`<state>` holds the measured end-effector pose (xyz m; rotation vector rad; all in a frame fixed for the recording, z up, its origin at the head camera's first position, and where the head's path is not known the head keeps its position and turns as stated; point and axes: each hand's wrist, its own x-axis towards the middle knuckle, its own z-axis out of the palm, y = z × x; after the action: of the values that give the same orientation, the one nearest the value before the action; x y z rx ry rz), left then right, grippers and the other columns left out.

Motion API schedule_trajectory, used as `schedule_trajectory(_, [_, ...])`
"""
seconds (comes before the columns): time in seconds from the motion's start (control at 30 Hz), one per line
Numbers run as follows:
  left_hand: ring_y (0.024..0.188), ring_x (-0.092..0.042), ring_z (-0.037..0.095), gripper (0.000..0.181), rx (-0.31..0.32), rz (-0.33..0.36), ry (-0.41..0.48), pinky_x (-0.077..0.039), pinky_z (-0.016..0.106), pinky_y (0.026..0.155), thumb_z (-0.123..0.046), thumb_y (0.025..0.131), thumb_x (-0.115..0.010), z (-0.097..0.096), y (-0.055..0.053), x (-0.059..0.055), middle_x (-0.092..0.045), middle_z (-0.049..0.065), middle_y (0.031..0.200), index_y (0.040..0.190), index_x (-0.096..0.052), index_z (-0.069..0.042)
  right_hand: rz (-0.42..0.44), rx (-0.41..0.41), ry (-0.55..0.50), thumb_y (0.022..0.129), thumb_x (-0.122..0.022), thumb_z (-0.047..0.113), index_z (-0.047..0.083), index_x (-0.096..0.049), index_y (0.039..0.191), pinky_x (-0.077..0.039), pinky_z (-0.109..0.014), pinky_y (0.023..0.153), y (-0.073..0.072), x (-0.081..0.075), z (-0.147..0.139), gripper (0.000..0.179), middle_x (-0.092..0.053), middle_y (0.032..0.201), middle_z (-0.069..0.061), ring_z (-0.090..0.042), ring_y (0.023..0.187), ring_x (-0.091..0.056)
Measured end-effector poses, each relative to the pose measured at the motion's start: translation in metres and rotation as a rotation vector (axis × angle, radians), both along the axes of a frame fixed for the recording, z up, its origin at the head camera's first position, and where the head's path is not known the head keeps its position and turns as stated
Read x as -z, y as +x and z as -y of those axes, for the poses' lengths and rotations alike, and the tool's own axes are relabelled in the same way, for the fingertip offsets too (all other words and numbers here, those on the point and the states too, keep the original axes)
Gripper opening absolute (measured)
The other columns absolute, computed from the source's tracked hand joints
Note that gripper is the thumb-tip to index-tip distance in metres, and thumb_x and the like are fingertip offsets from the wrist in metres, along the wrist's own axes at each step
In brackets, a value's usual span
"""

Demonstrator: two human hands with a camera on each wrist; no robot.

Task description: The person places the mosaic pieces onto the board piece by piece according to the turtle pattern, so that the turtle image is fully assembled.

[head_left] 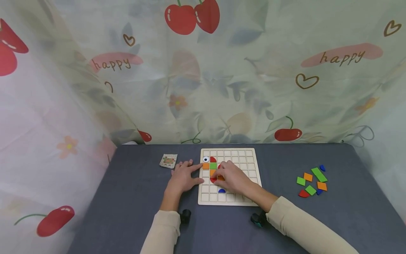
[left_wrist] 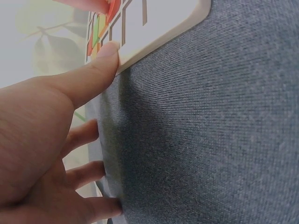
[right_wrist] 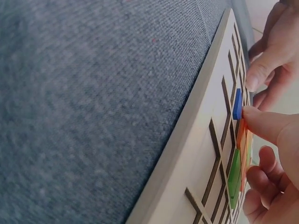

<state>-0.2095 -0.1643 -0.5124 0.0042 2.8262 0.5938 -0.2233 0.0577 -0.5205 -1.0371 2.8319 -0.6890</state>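
A pale wooden grid board [head_left: 244,199] lies on the table in the head view, with flat coloured tiles set in its left part. My left hand [head_left: 183,178] is spread at the board's left side, its thumb and index finger touching the edge. Over the tiles is my right hand [head_left: 234,176], with thumb and index finger pinching a red rounded tile [head_left: 213,180]. Around it sit an orange tile [head_left: 206,165], a green tile [head_left: 213,165] and a white eye tile [head_left: 206,159]. Nearer the front is a blue half-round tile [head_left: 221,191]. My right hand hides part of the pattern.
Loose green, orange, red and blue tiles lie at the right of the dark table, among them a long green tile [head_left: 318,174]. A small pattern card [head_left: 168,161] lies beyond my left hand. A printed curtain [head_left: 222,116] hangs behind the table.
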Motion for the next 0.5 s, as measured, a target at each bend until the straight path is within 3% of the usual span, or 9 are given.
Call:
schedule_trajectory(0.17, [0.155, -0.024, 0.046, 0.066, 0.0, -0.005, -0.002, -0.022, 0.075, 0.118, -0.046, 0.088, -0.078, -0.001, 0.0, 0.001, -0.039, 0.01, 0.164, 0.148, -0.054, -0.037, -0.029, 0.023, 0.01, 0.09, -0.079, 0.031, 0.02, -0.08, 0.107, -0.042, -0.028, 0.072, 0.001, -0.004, -0.003, 0.02, -0.063, 0.093, 0.001, -0.014, 0.083, -0.047])
schedule_trajectory(0.3, [0.155, -0.024, 0.047, 0.066, -0.002, 0.002, -0.003, -0.023, 0.075, 0.118, -0.046, 0.088, -0.078, -0.002, 0.0, 0.001, -0.039, 0.01, 0.164, 0.149, -0.054, -0.037, -0.102, 0.075, 0.042, 0.091, -0.077, 0.032, 0.021, -0.078, 0.114, -0.042, -0.03, 0.073, 0.002, -0.009, -0.009, 0.026, -0.061, 0.096, 0.001, -0.016, 0.085, -0.049])
schedule_trajectory(0.5, [0.155, -0.022, 0.047, 0.065, -0.003, -0.002, 0.006, -0.022, 0.075, 0.119, -0.045, 0.089, -0.078, -0.002, 0.001, 0.0, -0.038, 0.01, 0.165, 0.149, -0.053, -0.037, -0.188, 0.158, 0.138, 0.093, -0.074, 0.041, 0.025, -0.068, 0.132, -0.052, -0.046, 0.091, 0.004, -0.007, -0.029, 0.043, -0.061, 0.123, -0.007, -0.027, 0.112, -0.058])
